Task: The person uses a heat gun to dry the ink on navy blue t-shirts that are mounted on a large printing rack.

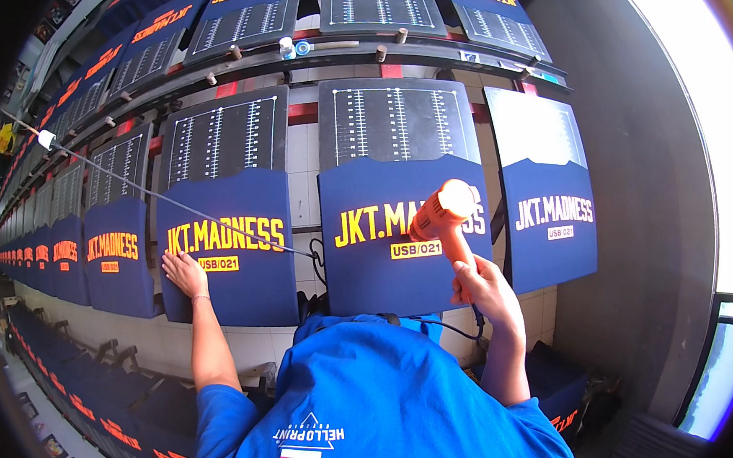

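Note:
My right hand point(488, 293) is wrapped round the handle of an orange heat gun point(434, 218), raised over the navy shirt point(363, 283) straight in front of me. The heat gun covers part of that shirt's yellow-orange lettering. My left hand point(185, 274) rests flat, fingers stretched, on the navy shirt to the left point(249, 293), at the lower left end of its yellow print. Each shirt is pulled over a dark board point(394, 117) with white ruled scales. Another printed shirt point(541, 261) on its board is at the right.
A long row of boards with shirts runs off to the left, and a second row lies beyond a dark rail point(335, 55). On the rail stands a small white-and-blue bottle point(287, 48). A cord point(175, 200) crosses above the boards. A grey wall point(628, 203) rises at the right.

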Available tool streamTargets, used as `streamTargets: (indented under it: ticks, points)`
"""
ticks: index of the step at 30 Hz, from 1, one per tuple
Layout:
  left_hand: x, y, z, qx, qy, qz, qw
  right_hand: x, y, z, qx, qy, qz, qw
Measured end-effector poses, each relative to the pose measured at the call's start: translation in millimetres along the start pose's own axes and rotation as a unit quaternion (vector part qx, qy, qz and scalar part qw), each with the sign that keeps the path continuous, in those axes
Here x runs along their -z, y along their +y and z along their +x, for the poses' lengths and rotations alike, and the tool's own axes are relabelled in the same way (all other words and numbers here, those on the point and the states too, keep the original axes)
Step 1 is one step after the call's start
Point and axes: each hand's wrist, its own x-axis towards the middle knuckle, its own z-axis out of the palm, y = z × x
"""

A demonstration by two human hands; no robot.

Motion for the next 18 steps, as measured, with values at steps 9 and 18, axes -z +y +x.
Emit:
streamTargets:
  ticks: [9, 18]
  points:
    - [1, 5, -9, -0.032, 0.015, -0.019, 0.999, -4, -12, 37, 0.06, 0.002, -0.077, 0.995]
    - [10, 23, -29, -0.063, 0.019, -0.044, 0.997, -8, -28, 52, 0.048, 0.017, -0.035, 0.998]
